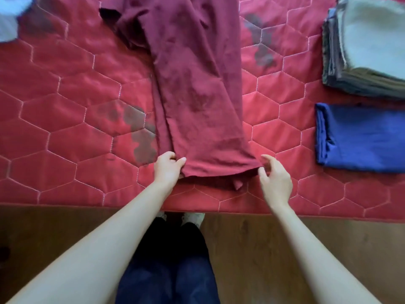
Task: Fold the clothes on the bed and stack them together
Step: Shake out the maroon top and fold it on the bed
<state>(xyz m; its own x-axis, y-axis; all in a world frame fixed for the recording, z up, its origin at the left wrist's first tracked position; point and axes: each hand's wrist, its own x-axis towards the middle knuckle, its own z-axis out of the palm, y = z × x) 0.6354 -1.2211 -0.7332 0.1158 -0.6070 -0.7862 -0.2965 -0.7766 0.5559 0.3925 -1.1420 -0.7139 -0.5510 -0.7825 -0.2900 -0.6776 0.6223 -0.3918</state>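
A dark red shirt [192, 84] lies lengthwise on the red quilted bed [65, 128], folded into a narrow strip with its hem toward me. My left hand [167, 170] pinches the hem's left corner between thumb and curled fingers. My right hand [275, 181] hovers at the hem's right corner, fingers spread and loosely bent, thumb close to the cloth edge, gripping nothing. A folded blue garment [361, 137] lies at the right. Behind it sits a stack of folded grey and olive clothes [368, 44].
A white garment [11, 16] lies at the far left corner. The bed's front edge [87, 205] runs across the view, with wooden floor [54, 233] below it. My legs in dark trousers [168, 270] stand against the bed.
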